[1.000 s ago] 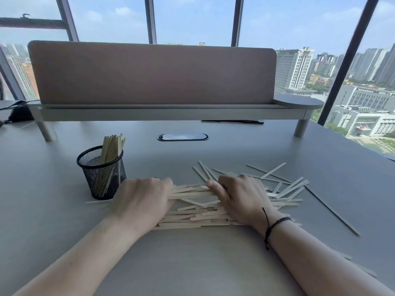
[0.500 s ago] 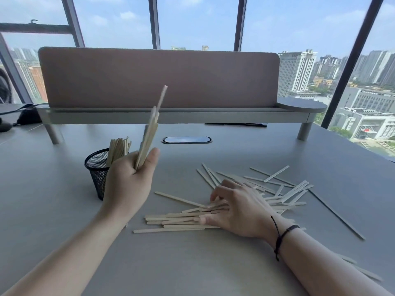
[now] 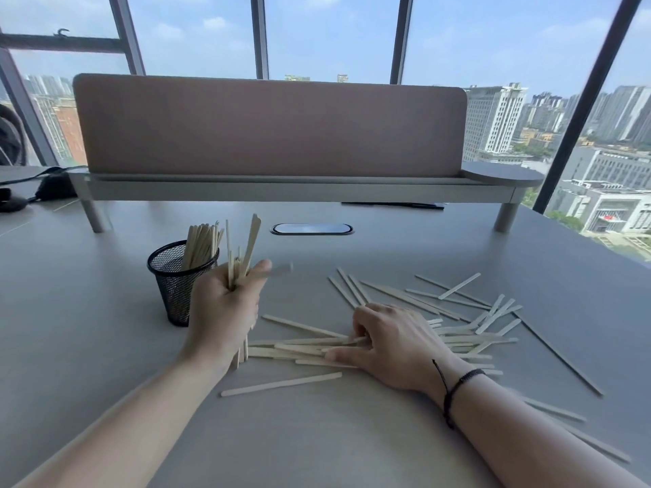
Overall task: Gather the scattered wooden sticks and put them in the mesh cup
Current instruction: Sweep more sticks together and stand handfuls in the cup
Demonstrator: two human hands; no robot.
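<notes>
The cup, black mesh, stands left of centre on the bench with a sheaf of sticks already upright in it, leaning on the far rim. Being light and open-walled, it would probably tip if a bundle were jabbed in sideways; better to lower sticks in from above.

Just right of it, the left hand grips a bundle roughly upright, fingers curled round its middle, ends splayed above and below the fist. One stick near the thumb is blurred and looks loose.

The right hand lies on the scattered sticks, fingers bent, fingertips and thumb pressing a few together; whether it actually pinches any I cannot tell. The remaining sticks fan out flat to the right, with some beside the right forearm.

The sticks look thin, flat, stiff and very light. Smooth wood, so they likely slide against each other and off the bench easily. Flat ones are hard to lift singly; raking them together and gripping mid-length seems soundest. Squeezed hard, they could snap.

No brand, label or readable writing shows anywhere.
</notes>
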